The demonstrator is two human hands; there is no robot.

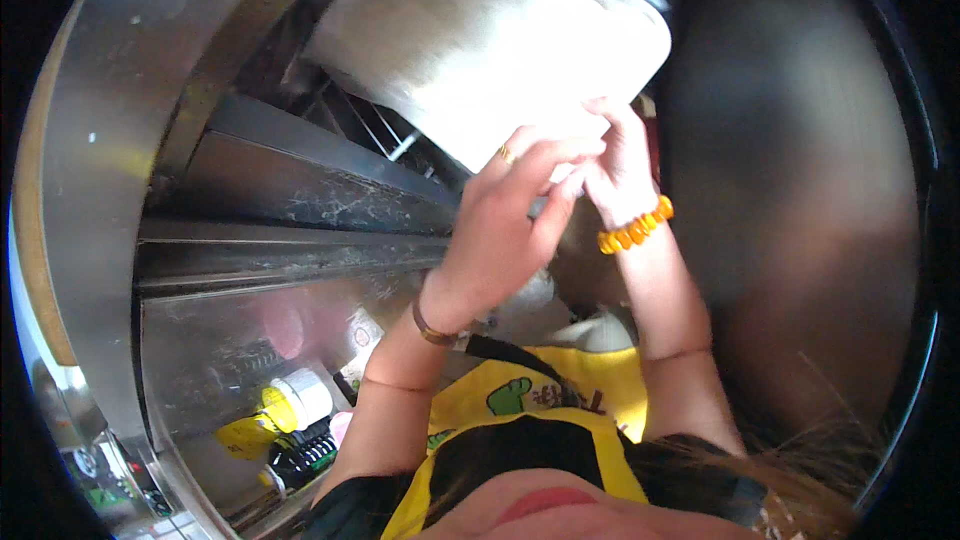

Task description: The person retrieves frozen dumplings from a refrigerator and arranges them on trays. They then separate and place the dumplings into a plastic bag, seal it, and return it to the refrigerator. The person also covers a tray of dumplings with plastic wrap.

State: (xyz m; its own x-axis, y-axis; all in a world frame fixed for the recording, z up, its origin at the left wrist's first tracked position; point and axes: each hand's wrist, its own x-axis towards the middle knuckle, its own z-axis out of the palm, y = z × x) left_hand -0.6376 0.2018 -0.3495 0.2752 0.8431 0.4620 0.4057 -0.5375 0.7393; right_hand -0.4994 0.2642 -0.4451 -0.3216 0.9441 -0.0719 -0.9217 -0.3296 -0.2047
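Observation:
A white plastic container or bag [525,37], partly washed out by glare, lies just beyond my hands. My left hand [502,217], with a ring and a thin wristband, reaches to the container's near edge, its fingers bent. My right hand [619,150], wearing an orange bead bracelet [636,232], meets the left fingertips at that edge. Something small and pale shows between the fingers; glare and the fingers hide what it is and whether either hand grips it. A yellow apron [480,382] covers my front.
A scuffed metal cabinet edge [300,202] runs along the left. Below it stand a white tub with yellow [304,397] and a dark bottle [289,465]. A dark smooth panel [795,165] rises at the right. White wire bars [386,135] show under the container.

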